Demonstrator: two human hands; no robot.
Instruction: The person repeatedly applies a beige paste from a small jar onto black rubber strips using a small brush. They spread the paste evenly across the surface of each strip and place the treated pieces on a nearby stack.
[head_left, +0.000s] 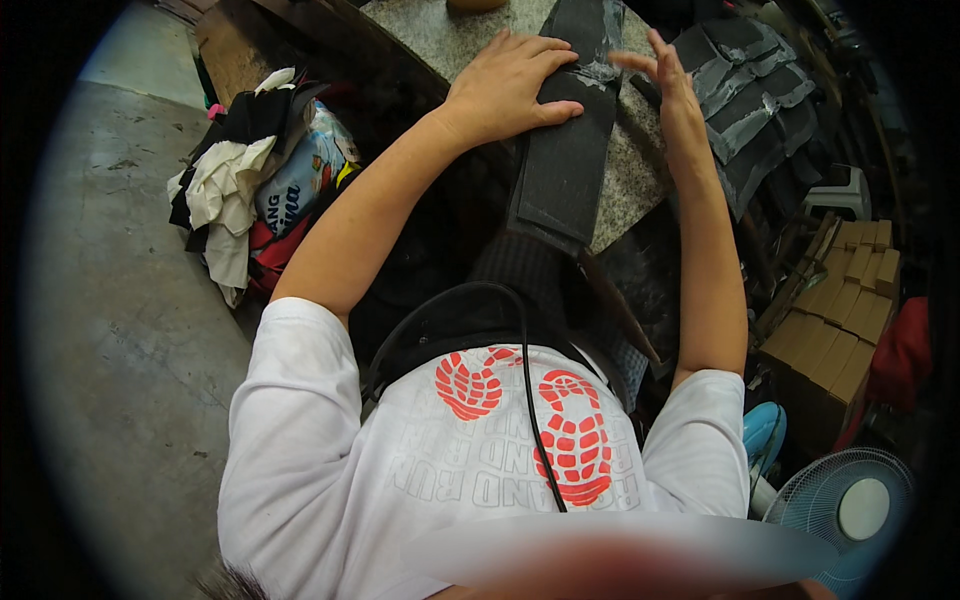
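Note:
A long dark grey flat strip [566, 165] lies across a speckled tabletop, its near end hanging toward my lap. Whitish smears mark its upper part, and its layered edge suggests more than one piece. My left hand [510, 88] rests palm down on the strip's left edge, thumb and fingers spread. On the other side, my right hand [675, 95] is raised edge-on with its fingers apart. One of its fingers points at the smeared part; whether it touches cannot be told. More dark pieces with pale smears [745, 85] are layered to the right of that hand.
The speckled tabletop [635, 170] shows beside the strip. At left, cloth scraps and a printed plastic bag [310, 165] are heaped above the concrete floor [120, 300]. Stacked brown boxes [830, 310] and a fan [850, 510] stand at right. A black cable [535, 420] crosses my shirt.

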